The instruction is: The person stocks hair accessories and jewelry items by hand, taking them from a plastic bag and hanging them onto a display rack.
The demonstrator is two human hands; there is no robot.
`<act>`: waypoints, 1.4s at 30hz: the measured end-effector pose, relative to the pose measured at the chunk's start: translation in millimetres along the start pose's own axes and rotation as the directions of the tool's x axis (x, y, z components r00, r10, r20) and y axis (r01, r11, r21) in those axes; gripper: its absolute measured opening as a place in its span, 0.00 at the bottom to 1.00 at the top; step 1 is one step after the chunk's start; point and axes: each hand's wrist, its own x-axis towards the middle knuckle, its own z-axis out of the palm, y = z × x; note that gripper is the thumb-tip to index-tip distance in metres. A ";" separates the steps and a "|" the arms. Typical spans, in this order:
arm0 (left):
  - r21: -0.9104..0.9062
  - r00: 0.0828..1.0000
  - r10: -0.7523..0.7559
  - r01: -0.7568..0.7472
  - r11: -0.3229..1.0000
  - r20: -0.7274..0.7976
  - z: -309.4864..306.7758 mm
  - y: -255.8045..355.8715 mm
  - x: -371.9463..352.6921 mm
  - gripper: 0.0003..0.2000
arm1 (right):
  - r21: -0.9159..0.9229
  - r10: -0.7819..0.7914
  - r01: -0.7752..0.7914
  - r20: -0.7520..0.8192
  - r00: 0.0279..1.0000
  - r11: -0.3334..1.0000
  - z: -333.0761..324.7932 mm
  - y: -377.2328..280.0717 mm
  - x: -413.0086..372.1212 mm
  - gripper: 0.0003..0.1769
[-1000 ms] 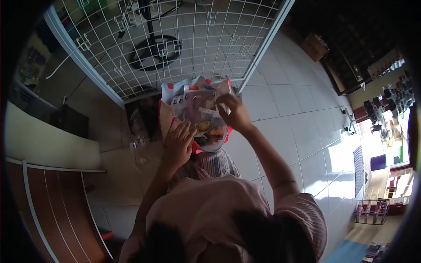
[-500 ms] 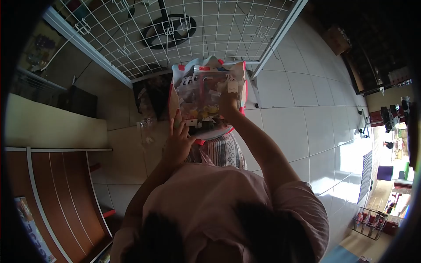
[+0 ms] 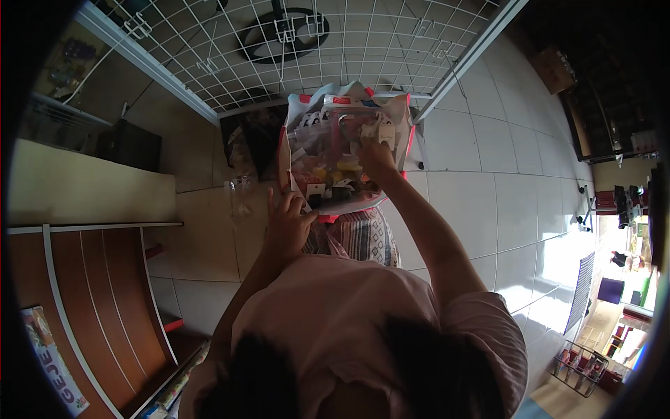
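A large shopping bag (image 3: 283, 143), pale with red-pink edging, stands open in front of me, filled with small packaged goods. My left hand (image 3: 287, 222) is closed on its near left rim, with one finger sticking out; a white strip shows beside the fingertips. My right hand (image 3: 377, 160) reaches into the right side of the bag. Its fingers are bent around a cream-coloured card (image 3: 386, 133), and the fingertips are partly hidden. Clear plastic packets (image 3: 317, 140), yellow items (image 3: 347, 165) and a small white tag (image 3: 316, 188) lie in the bag.
Beyond the bag stands a white wire grid rack (image 3: 377, 42) with hooks, a black round base (image 3: 283, 35) behind it. Dark plastic (image 3: 244, 140) and clear wrappers (image 3: 241, 185) lie on the floor at left. A brown slatted shelf (image 3: 91, 300) is at lower left; a wire basket (image 3: 579, 366) at lower right.
The view has shifted slightly, so the bag and rack appear further right and higher. Both hands keep nearly the same places at the bag.
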 end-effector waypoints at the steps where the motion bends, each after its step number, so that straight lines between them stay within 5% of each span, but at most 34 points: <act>1: -0.006 1.000 0.003 -0.003 1.000 0.003 -1.3 -0.6 -1.5 0.10 | -0.042 -0.064 0.058 -0.172 0.983 0.997 -6.6 1.5 -4.2 0.16; 2: -0.014 1.000 0.007 -0.006 1.000 0.005 -2.7 -1.0 -2.4 0.11 | -0.094 -0.133 0.107 -0.335 0.933 0.990 -16.9 1.3 -6.8 0.16; 5: -0.126 0.996 -0.022 0.032 0.992 0.081 -10.6 -3.0 2.1 0.19 | 0.420 0.008 0.064 -0.168 0.986 0.905 -49.0 -0.4 -2.6 0.14; 8: -0.275 0.984 -0.139 0.105 0.956 -0.108 -31.5 3.6 17.8 0.36 | 0.423 -0.218 0.313 -0.258 0.941 0.851 -111.0 -16.6 -10.8 0.15; 10: -0.453 0.957 -0.169 0.046 0.891 -0.234 -51.8 10.5 35.1 0.46 | 0.484 -0.347 0.368 -0.136 0.928 0.794 -159.0 -40.6 -17.6 0.16; 14: -0.882 0.932 -0.314 -0.015 0.470 -0.183 -55.0 3.1 44.4 0.56 | 0.652 -0.445 0.389 -0.088 0.891 0.651 -203.9 -81.0 -15.8 0.18; 17: -0.954 0.896 -0.439 0.069 0.293 -0.070 -56.6 -6.3 41.4 0.57 | 0.874 -0.355 0.339 -0.211 0.911 0.349 -168.9 -87.3 5.9 0.17; 18: -0.950 0.898 -0.438 0.169 0.262 0.039 -53.6 -15.3 34.4 0.54 | 0.953 -0.237 0.292 -0.267 0.934 0.076 -149.9 -92.6 13.1 0.13; 21: -0.914 0.764 -0.559 0.406 0.028 0.322 -49.1 -28.1 11.0 0.46 | 0.946 0.085 -0.109 0.141 0.986 -0.304 -99.0 -75.1 41.3 0.12; 22: -0.925 0.768 -0.562 0.379 0.011 0.308 -39.6 -37.9 -1.8 0.44 | 0.992 0.156 -0.035 0.015 0.988 0.123 -43.7 -67.7 56.0 0.14; 24: -0.944 0.774 -0.566 0.329 -0.023 0.284 -20.3 -55.4 -26.7 0.39 | 0.864 0.174 -0.084 -0.004 0.985 0.496 24.1 -71.4 59.7 0.20; 25: -0.942 0.739 -0.593 0.317 -0.110 0.318 -22.0 -55.1 -28.8 0.38 | 0.868 0.176 -0.186 0.116 0.978 0.461 36.8 -83.6 49.7 0.23; 28: -0.914 0.651 -0.642 0.270 -0.302 0.404 -28.3 -54.4 -31.3 0.35 | 0.646 0.271 -0.165 -0.066 0.960 0.745 95.8 -127.7 38.9 0.21; 30: -0.904 0.623 -0.656 0.255 -0.343 0.425 -32.5 -56.4 -32.2 0.34 | 0.576 0.343 -0.246 -0.063 0.937 0.779 93.3 -147.4 40.7 0.21; 34: -0.836 0.719 -0.516 0.167 -0.522 0.466 -12.4 -78.3 -43.2 0.35 | 0.723 0.172 -0.398 0.369 0.913 0.564 62.3 -135.9 35.1 0.20; 37: -0.781 0.786 -0.430 0.105 -0.616 0.445 -13.2 -72.5 -29.9 0.39 | 0.809 0.038 -0.144 0.150 0.988 0.569 57.8 -107.7 16.7 0.18; 40: -0.715 0.834 -0.355 0.065 -0.696 0.422 -14.8 -69.0 -22.6 0.43 | 0.872 0.163 -0.154 0.087 0.983 0.465 30.8 -76.1 -1.0 0.16; 42: -0.646 0.872 -0.280 0.053 -0.761 0.401 -13.2 -69.7 -21.7 0.46 | 0.931 0.170 -0.308 0.277 0.946 0.196 9.7 -49.7 -5.5 0.15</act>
